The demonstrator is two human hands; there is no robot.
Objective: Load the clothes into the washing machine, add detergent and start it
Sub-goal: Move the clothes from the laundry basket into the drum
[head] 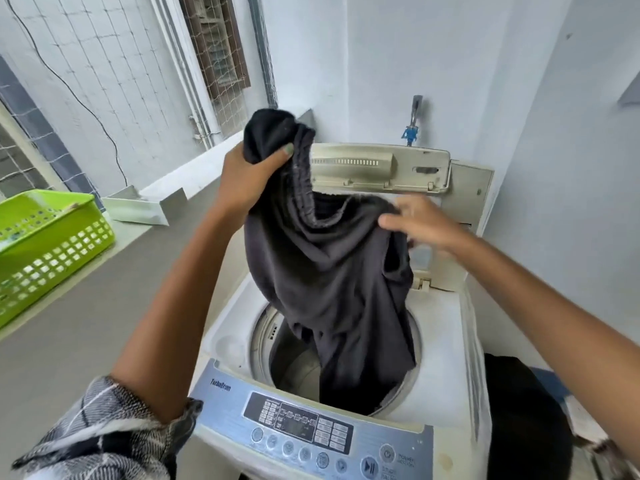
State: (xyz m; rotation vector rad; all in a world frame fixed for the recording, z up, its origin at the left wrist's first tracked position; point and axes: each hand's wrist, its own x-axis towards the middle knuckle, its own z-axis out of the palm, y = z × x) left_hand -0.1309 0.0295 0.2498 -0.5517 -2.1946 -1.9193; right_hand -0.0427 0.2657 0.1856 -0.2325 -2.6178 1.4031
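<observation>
Nearest the camera, a plaid sleeve [104,434] is pushed up on the person's left arm, and just beyond it runs the control panel [304,434] of a top-loading washing machine [446,344], its buttons and small display facing up. Behind the panel the round drum opening [294,362] is uncovered, and the lower end of a black garment [332,271] hangs down into it, touching the right side of the rim. To the right of the machine, low down, sits a dark heap [519,410] that cannot be made out clearly. The left hand [249,178] holds the garment up above the opening, its grip clenched round a bunch of cloth near the ribbed waistband, with the thumb pressed over the fabric. The right hand [419,223] is blurred; its fingers lie fairly straight against the upper right of the garment, a released grip rather than a grasp. Behind the hands the machine's lid [381,168] stands folded upright. On the counter [104,247] to the left rests a green basket [52,244]. Farther back, a tap [414,119] with a blue fitting comes out of the pale wall [415,46], and netting [114,64] covers the opening at the far left.
</observation>
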